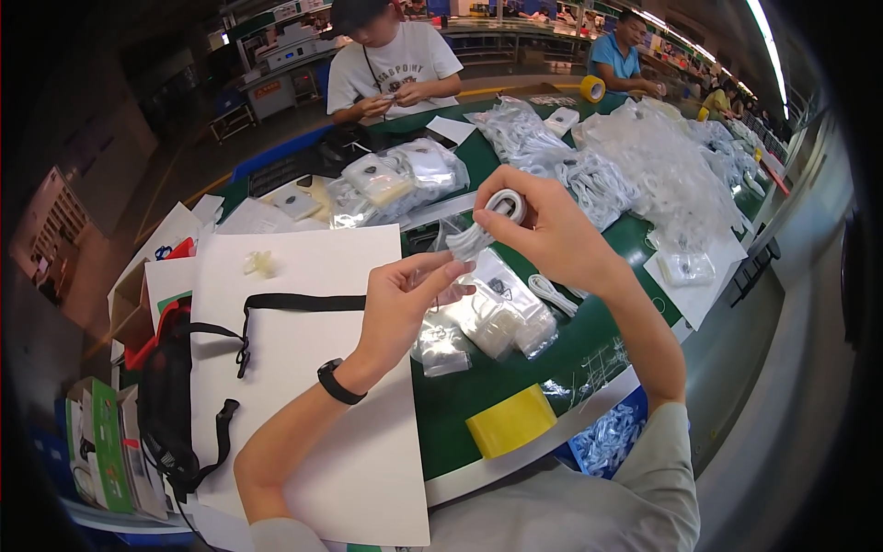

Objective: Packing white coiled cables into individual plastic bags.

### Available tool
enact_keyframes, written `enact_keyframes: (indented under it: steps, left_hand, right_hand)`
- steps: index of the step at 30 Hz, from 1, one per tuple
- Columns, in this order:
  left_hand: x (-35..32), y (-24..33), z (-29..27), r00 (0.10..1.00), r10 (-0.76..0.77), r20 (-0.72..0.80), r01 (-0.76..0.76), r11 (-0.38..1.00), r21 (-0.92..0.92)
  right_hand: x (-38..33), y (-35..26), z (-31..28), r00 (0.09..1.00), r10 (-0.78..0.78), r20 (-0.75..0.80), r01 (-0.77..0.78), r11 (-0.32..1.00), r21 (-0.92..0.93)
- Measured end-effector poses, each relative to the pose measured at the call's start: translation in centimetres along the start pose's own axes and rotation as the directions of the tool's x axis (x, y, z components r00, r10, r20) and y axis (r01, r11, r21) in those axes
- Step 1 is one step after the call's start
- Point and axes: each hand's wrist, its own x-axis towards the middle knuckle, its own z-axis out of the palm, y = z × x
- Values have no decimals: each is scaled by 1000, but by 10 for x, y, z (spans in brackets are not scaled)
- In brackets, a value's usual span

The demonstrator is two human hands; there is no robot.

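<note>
Above the green table, my right hand [552, 225] pinches a coiled white cable [472, 241] between thumb and fingers. My left hand [402, 299], with a black band on its wrist, is closed just below the coil's lower end. Its fingertips grip a thin transparent plastic bag, partly hidden by the fingers. Beneath both hands lie stacks of flat transparent bags [501, 308] on the table. Beside them rests another white cable coil [552, 296].
White sheets [313, 386] and a black waist bag [166, 405] lie at left. A yellow tape roll [511, 421] sits near the front edge, above a blue bin [607, 437] of small packets. Bagged cables [593, 179] pile up at far right. Two people [395, 69] [618, 60] work across the table.
</note>
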Motion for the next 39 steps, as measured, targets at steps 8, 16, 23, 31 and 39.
enact_keyframes:
  steps: [8, 16, 23, 31, 39]
  left_hand:
    - [-4, 0, 4, 996, 74, 54, -75, 997, 26]
    - [-4, 2, 5, 984, 43, 175, -47, 999, 18]
    - [-7, 4, 6, 991, 57, 119, -63, 997, 49]
    - [-2, 1, 4, 989, 108, 97, -112, 993, 39]
    - [-8, 9, 10, 972, 128, 197, -159, 976, 148]
  right_hand:
    - [5, 10, -8, 977, 120, 176, -160, 959, 236]
    - [6, 13, -2, 967, 131, 220, -190, 944, 269]
    - [-4, -13, 13, 959, 196, 206, -207, 978, 33]
    - [1, 4, 8, 998, 28, 52, -33, 995, 99]
    - [0, 6, 4, 998, -46, 38, 32, 946, 321]
